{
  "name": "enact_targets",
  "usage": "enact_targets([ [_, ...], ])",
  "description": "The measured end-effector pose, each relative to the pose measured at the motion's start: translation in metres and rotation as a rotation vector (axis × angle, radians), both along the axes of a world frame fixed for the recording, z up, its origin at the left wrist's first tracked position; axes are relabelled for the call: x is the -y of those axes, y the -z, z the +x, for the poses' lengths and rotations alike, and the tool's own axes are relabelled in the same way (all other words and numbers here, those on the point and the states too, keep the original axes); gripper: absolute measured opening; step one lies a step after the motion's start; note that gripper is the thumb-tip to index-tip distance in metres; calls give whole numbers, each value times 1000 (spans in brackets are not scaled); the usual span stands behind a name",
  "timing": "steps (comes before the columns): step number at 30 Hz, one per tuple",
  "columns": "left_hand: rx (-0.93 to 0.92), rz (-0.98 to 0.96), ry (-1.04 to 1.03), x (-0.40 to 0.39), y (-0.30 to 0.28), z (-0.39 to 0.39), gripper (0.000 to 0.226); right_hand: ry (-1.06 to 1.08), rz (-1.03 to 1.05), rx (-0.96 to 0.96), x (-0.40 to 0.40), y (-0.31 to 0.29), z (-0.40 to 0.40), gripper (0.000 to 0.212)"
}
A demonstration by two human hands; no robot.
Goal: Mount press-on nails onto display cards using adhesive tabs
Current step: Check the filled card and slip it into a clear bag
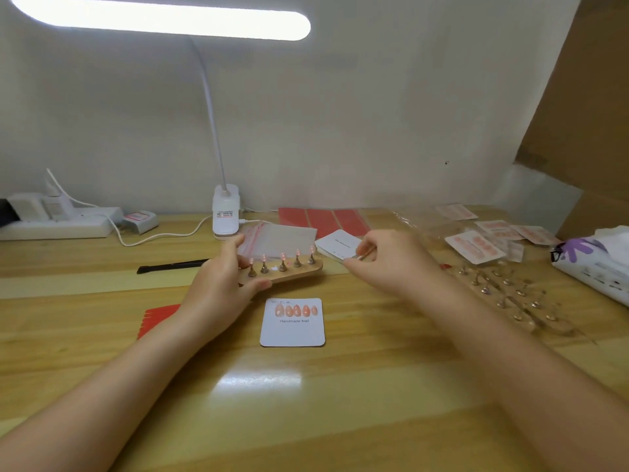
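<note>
A white display card printed "Handmade Nail" lies mid-table with a row of several pink press-on nails stuck along its top. Just behind it my left hand grips the left end of a wooden stand that carries several pink nails on small metal pegs. My right hand pinches a thin metal tool, probably tweezers, over a stack of blank white cards. Red adhesive tab sheets lie at the back, and another red sheet shows under my left forearm.
A clip lamp base and a power strip stand at the back left. A black tool lies left of the stand. Clear zip bags, packed nail cards, loose metal pegs and a tissue pack fill the right side.
</note>
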State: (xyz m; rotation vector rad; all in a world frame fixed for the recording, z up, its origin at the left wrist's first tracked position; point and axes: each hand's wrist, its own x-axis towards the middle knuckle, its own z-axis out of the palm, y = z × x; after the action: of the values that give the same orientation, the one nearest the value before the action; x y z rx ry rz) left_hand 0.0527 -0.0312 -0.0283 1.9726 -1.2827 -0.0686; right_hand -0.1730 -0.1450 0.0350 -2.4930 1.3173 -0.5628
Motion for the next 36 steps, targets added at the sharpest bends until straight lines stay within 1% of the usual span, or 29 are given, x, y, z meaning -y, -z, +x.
enact_targets([
  [2, -1, 6, 3, 1, 0, -1, 89, -49, 104, 52, 0, 16, 19, 46],
  [3, 1, 11, 5, 1, 0, -1, 88, -57, 112, 60, 0, 23, 26, 53],
  [7, 2, 32, 31, 2, 1, -5, 88, -38, 30, 97, 0, 50, 36, 75],
  [10, 6, 45, 45, 4, 2, -9, 86, -20, -1, 93, 2, 58, 33, 84],
  [12, 16, 59, 49, 4, 2, -10, 82, -13, -8, 123, 3, 60, 32, 81],
  [15, 46, 89, 70, 2, 2, -11, 74, -17, -51, 125, 5, 64, 34, 70],
  [17, 76, 98, 63, 0, -2, -12, 73, -4, -68, 122, 6, 65, 35, 69],
  [18, 110, 100, 49, -1, -6, -11, 74, 2, -75, 124, 6, 66, 35, 70],
  [20, 240, 144, 2, -4, -19, -4, 74, 0, -111, 135, 4, 65, 34, 72],
  [22, 389, 286, -38, -11, -39, 11, 66, -31, -182, 176, 0, 64, 33, 66],
  [23, 410, 379, -45, -17, -51, 19, 61, -59, -219, 215, -3, 63, 33, 58],
  [25, 343, 595, -35, -31, -72, 34, 54, -134, -279, 279, -8, 62, 32, 39],
  [26, 293, 701, -22, -39, -79, 40, 56, -176, -298, 286, -11, 61, 32, 33],
  [27, 247, 802, -12, -45, -84, 45, 62, -215, -309, 282, -13, 61, 33, 30],
  [29, 188, 996, -5, -51, -87, 50, 89, -268, -319, 263, -17, 61, 33, 27],
  [31, 217, 1165, 2, -51, -83, 50, 118, -282, -320, 244, -17, 61, 33, 25],
  [33, 296, 1249, -5, -48, -77, 47, 129, -283, -303, 231, -16, 61, 31, 23],
  [36, 355, 1245, -29, -45, -71, 46, 131, -288, -281, 227, -15, 61, 30, 21],
])
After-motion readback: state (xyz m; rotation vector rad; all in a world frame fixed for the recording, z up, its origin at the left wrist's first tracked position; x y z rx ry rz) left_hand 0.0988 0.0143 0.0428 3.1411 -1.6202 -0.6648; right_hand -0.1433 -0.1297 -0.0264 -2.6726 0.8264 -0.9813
